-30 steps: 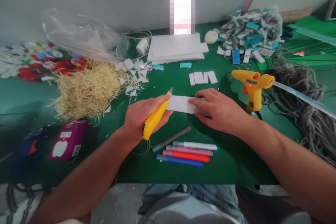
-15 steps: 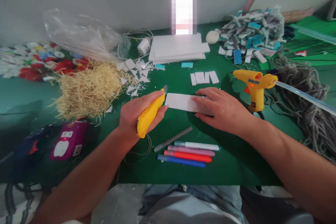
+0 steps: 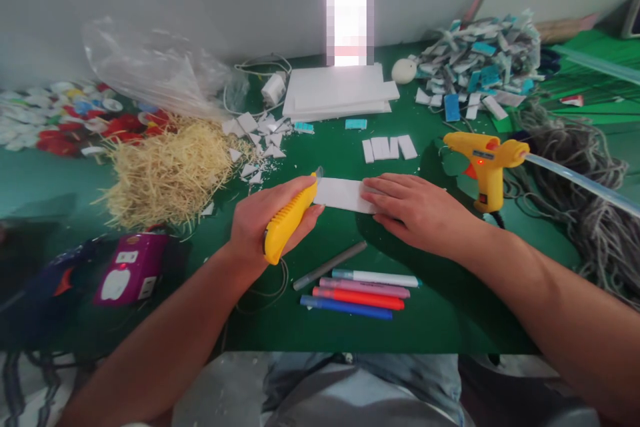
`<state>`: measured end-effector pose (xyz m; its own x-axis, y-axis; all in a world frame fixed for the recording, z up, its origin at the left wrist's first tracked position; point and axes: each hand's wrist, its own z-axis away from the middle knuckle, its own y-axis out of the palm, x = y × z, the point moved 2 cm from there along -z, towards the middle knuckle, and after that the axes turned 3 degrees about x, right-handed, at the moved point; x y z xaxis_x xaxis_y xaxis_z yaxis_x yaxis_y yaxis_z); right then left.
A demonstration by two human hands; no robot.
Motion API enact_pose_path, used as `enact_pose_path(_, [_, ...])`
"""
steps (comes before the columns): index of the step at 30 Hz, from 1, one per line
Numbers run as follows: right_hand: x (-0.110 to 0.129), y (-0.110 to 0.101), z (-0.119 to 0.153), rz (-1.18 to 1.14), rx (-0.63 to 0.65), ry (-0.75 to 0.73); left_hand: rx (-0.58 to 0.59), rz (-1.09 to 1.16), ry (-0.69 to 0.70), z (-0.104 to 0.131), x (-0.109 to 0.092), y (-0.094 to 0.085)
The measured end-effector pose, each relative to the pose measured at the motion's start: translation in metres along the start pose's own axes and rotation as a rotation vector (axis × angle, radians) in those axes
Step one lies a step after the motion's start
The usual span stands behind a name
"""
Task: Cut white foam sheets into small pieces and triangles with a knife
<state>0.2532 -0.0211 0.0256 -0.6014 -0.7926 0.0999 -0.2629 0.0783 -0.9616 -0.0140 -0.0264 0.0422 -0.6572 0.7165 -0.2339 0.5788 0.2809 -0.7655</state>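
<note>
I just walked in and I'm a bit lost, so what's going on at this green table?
A person's left hand grips a yellow, ridged plastic cutter, its blade at the left end of a flat, white rectangular strip. The right hand lies over the strip's other end. Whether the blade touches it, I can't tell. Small white rectangular pieces lie just beyond, slim coloured plastic markers nearer the person.

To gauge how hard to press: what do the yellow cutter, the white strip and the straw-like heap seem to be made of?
Yellow cutter: likely moulded plastic, from its even colour and ribbed edge.
White strip: foam board or thick card, perhaps; matte, flat, stiff-looking.
Straw-like heap: dry plant fibre or shredded paper; dull, thin tangled strands.
</note>
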Motion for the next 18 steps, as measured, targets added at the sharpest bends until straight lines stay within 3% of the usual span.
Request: enact_pose_path(18, [-0.0015, 0.0025, -0.0002, -0.061, 0.106, 0.073, 0.026, 0.005, 0.04, 0.0019, 0.003, 0.0039])
